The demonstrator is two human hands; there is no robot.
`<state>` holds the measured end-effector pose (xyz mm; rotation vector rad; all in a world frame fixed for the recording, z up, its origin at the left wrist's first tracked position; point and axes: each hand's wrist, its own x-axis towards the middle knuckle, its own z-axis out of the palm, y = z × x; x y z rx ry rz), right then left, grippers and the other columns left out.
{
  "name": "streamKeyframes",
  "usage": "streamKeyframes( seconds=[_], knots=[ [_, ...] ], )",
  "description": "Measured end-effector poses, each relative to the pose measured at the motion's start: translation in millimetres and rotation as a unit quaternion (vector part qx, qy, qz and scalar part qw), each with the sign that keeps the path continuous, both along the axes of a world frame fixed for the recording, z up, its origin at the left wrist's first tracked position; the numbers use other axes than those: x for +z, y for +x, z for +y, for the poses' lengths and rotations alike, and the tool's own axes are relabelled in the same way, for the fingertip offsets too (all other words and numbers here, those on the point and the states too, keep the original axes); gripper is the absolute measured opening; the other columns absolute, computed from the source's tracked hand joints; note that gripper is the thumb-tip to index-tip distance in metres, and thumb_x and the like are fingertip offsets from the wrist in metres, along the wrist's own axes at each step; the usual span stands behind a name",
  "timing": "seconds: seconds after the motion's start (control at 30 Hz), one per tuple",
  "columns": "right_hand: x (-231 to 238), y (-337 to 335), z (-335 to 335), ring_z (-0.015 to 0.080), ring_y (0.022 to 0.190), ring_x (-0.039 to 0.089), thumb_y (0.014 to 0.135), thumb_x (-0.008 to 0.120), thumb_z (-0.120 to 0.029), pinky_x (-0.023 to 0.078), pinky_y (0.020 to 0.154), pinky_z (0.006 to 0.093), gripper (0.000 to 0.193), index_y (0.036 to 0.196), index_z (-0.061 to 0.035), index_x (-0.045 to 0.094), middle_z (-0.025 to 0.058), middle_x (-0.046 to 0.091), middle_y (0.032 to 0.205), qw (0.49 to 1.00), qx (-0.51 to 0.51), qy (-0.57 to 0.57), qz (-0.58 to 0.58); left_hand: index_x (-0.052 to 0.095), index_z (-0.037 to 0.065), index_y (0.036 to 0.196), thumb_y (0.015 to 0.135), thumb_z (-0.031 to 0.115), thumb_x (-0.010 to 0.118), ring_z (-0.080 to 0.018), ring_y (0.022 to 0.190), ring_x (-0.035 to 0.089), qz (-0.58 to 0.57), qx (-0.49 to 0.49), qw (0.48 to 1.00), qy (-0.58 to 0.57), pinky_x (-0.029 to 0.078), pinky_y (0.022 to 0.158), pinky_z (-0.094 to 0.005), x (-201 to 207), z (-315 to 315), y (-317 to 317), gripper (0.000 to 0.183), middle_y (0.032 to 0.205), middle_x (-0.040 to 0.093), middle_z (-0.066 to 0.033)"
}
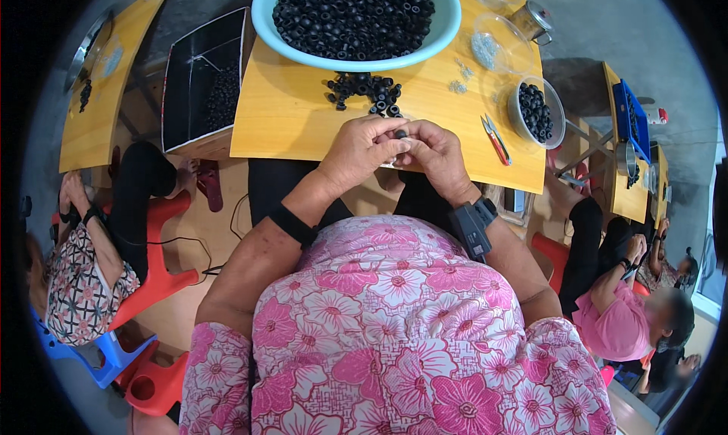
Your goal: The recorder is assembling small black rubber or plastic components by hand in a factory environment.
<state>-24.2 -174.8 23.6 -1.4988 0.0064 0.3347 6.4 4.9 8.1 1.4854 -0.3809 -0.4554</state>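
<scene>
At the near edge of the yellow table (284, 124), my left hand (355, 148) and my right hand (438, 158) meet fingertip to fingertip. A small round black rubber-like part (400, 134) shows between their thumbs and fingers, and both hands appear closed on it. The fingers cover much of it. Just beyond them lies a loose pile of similar black ring-shaped parts (366, 87). Farther back, a light blue basin (262, 18) holds a great heap of the same parts.
To the right are red-handled thread snips (497, 141), a clear tub (558, 135) of black parts, a shallow dish (523, 50) of tiny clear pieces and a metal mug (533, 21). An open box (171, 94) stands left. Other people sit at tables on both sides.
</scene>
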Motion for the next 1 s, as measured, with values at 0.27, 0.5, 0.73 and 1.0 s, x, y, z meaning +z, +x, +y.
streamKeyframes(
  seconds=[0.27,0.5,0.73,1.0],
  knots=[
    [-1,1,2,0.0077,0.079,0.06,0.093,0.049,0.0,0.052,0.072,0.0216,0.019,0.109,0.0045,0.058,0.0042,0.063,0.095,1.0,-0.003,0.005,-0.001,0.064,-0.001,0.118,0.086,0.015,0.07,-0.0066,0.068,0.058,0.022,0.023,0.999,-0.027,0.05,0.063,-0.0218,1,-4,-1,0.036,0.081,0.064,-0.0044],
    [8,-3,7,0.0097,0.083,0.063,0.095,0.048,0.001,0.054,0.072,0.0226,0.019,0.11,0.0052,0.057,0.0059,0.064,0.095,0.999,-0.023,0.025,0.032,0.053,-0.004,0.13,0.094,0.009,0.059,-0.0079,0.085,0.065,0.029,-0.046,0.998,0.007,0.054,0.078,-0.0207,5,1,2,0.039,0.101,0.066,-0.0047],
    [6,4,2,0.01,0.079,0.063,0.097,0.047,-0.002,0.055,0.071,0.0239,0.016,0.105,0.0046,0.058,0.0055,0.063,0.091,1.0,-0.012,-0.004,0.014,0.057,-0.003,0.128,0.092,0.007,0.06,-0.0065,0.081,0.063,0.029,-0.019,0.999,0.014,0.054,0.074,-0.0206,9,-2,0,0.036,0.097,0.066,-0.0037],
    [3,19,-28,0.0126,0.066,0.054,0.092,0.064,-0.026,0.056,0.067,0.0314,0.031,0.106,0.0021,0.061,0.0035,0.058,0.079,0.975,0.088,0.135,0.154,0.064,0.001,0.116,0.09,0.005,0.062,-0.0047,0.07,0.058,0.021,0.026,0.999,-0.017,0.051,0.067,-0.0193,-1,-4,-4,0.026,0.086,0.066,-0.0011]
  ],
)
